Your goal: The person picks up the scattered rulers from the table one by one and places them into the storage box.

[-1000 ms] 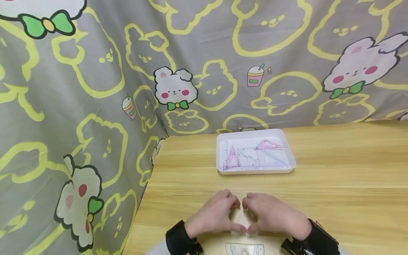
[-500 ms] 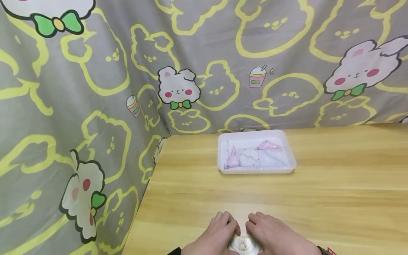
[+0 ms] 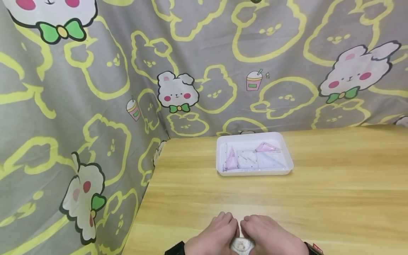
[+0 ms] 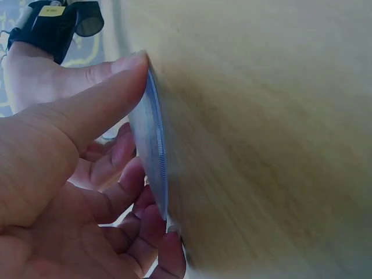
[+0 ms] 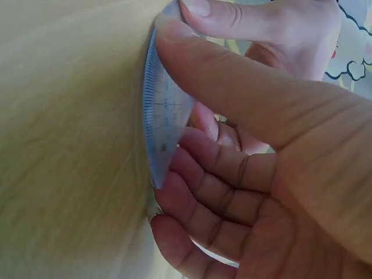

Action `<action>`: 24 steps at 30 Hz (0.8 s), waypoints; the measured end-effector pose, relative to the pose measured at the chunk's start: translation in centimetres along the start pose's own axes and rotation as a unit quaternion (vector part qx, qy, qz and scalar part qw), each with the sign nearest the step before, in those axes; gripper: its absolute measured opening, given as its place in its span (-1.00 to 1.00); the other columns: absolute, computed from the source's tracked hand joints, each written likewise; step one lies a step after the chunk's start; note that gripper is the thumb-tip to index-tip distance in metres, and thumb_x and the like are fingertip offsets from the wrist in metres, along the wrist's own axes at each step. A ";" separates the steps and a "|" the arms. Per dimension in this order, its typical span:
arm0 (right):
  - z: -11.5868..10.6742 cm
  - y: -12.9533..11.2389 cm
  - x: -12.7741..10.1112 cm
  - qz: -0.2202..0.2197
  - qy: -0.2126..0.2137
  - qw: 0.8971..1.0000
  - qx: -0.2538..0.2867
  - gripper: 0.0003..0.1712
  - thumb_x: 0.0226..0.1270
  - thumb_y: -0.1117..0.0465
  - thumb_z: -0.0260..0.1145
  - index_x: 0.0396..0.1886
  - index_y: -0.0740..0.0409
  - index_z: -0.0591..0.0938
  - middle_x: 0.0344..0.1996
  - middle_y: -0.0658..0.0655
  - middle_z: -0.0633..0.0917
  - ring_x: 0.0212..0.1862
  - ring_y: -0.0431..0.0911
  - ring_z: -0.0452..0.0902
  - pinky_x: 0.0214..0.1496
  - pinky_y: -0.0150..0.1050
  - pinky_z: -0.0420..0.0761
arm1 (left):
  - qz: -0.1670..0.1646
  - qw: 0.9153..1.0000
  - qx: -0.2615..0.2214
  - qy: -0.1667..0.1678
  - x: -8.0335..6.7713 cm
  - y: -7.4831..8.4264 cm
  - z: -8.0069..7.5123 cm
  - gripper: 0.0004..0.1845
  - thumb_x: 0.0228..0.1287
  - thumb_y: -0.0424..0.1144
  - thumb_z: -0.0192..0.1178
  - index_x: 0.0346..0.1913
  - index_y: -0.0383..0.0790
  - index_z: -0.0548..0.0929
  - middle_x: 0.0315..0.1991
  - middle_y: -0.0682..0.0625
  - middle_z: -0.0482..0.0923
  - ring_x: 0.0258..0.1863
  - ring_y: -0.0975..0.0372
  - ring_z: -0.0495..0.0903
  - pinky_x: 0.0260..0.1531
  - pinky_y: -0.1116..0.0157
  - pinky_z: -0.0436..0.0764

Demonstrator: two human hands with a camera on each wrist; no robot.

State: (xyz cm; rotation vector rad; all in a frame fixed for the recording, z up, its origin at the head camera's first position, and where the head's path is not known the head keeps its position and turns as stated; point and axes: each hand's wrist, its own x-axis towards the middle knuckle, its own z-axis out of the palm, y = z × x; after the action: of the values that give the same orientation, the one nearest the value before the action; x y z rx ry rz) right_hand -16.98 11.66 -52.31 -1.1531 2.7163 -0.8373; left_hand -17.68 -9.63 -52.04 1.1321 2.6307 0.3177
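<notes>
A clear protractor [image 3: 242,245] with printed degree marks sits between both hands near the bottom of the head view. My left hand [image 3: 218,232] pinches one side of it, thumb at the near edge and fingertips at the far edge. On the opposite side my right hand [image 3: 269,233] holds it the same way. Seen from the left wrist, the protractor [image 4: 152,145] is nearly edge-on, close over the wooden table. Its curved scale shows in the right wrist view, where the thumbs almost meet on the protractor [image 5: 163,110]. The hands cover much of it.
Beyond the hands stands a white tray [image 3: 255,173] on the wooden table [image 3: 334,184]. Inside are pink set squares, one of them the upright pink set square [image 3: 232,160], and clear drawing pieces. A patterned curtain [image 3: 216,46] hangs behind and along the left.
Both hands have come down toward the person, from above the table beyond the protractor to its two sides. They have taken hold of it, and it shows between them.
</notes>
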 end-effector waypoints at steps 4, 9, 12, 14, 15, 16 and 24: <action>-0.3 0.7 0.3 0.000 -0.039 0.994 0.099 -0.66 -0.01 0.13 0.62 -0.33 -0.21 0.60 -0.52 -0.39 0.53 -0.48 -0.48 0.36 -0.44 -0.46 0.44 | -0.021 0.993 -0.106 -0.050 0.3 -0.4 -0.7 -0.57 0.19 0.03 0.55 -0.13 0.01 0.49 -0.37 0.31 0.42 -0.38 0.51 0.37 -0.33 0.55 0.40; -2.2 1.9 1.6 -0.016 -0.067 0.989 0.129 -0.68 -0.01 0.24 0.60 -0.41 -0.14 0.60 -0.58 -0.35 0.49 -0.51 -0.48 0.33 -0.46 -0.48 0.41 | -0.024 0.977 -0.208 -0.046 1.3 -2.1 -3.0 -0.61 0.17 -0.20 0.58 -0.19 -0.03 0.49 -0.41 0.32 0.55 -0.45 0.56 0.50 -0.42 0.54 0.53; -4.5 2.3 2.9 -0.005 -0.058 0.993 0.106 -0.72 0.05 0.27 0.59 -0.47 -0.13 0.62 -0.58 -0.34 0.52 -0.50 -0.46 0.36 -0.41 -0.46 0.44 | -0.032 0.967 -0.252 -0.023 2.7 -3.2 -4.7 -0.63 0.14 -0.27 0.59 -0.22 -0.07 0.51 -0.42 0.29 0.62 -0.46 0.54 0.57 -0.40 0.52 0.59; -6.1 2.4 3.8 0.011 -0.056 0.995 0.085 -0.71 0.06 0.30 0.58 -0.47 -0.14 0.63 -0.58 -0.34 0.53 -0.48 -0.43 0.38 -0.37 -0.42 0.46 | -0.043 0.957 -0.285 -0.012 3.5 -3.9 -5.7 -0.64 0.14 -0.31 0.58 -0.23 -0.09 0.52 -0.44 0.27 0.65 -0.46 0.50 0.62 -0.39 0.49 0.61; -6.8 2.5 4.2 0.012 -0.052 0.996 0.076 -0.70 0.05 0.32 0.58 -0.47 -0.14 0.63 -0.58 -0.33 0.54 -0.48 -0.42 0.39 -0.36 -0.41 0.46 | -0.049 0.953 -0.299 -0.006 3.9 -4.2 -6.1 -0.63 0.13 -0.30 0.58 -0.24 -0.08 0.52 -0.46 0.27 0.67 -0.47 0.48 0.64 -0.39 0.47 0.62; -7.5 2.5 4.6 0.016 -0.050 0.996 0.070 -0.69 0.04 0.35 0.57 -0.48 -0.13 0.63 -0.58 -0.32 0.55 -0.48 -0.41 0.40 -0.36 -0.40 0.48 | -0.055 0.946 -0.319 -0.001 4.3 -4.4 -6.5 -0.63 0.13 -0.31 0.58 -0.24 -0.08 0.52 -0.47 0.26 0.68 -0.47 0.45 0.66 -0.38 0.46 0.63; -10.6 3.9 6.5 0.062 -0.068 0.986 0.137 -0.80 0.16 0.35 0.52 -0.27 0.03 0.69 -0.55 -0.20 0.65 -0.47 -0.33 0.53 -0.34 -0.33 0.55 | -0.061 0.887 -0.457 0.028 6.3 -6.3 -8.2 -0.68 0.18 -0.45 0.50 -0.21 -0.21 0.51 -0.42 0.03 0.78 -0.45 0.22 0.77 -0.35 0.20 0.76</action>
State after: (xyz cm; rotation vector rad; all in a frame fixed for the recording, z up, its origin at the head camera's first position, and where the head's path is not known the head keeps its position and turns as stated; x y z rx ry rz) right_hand -27.01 14.29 -44.39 -0.9382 2.4379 -1.0326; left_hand -28.71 -10.08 -47.15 0.6131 2.0968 1.3818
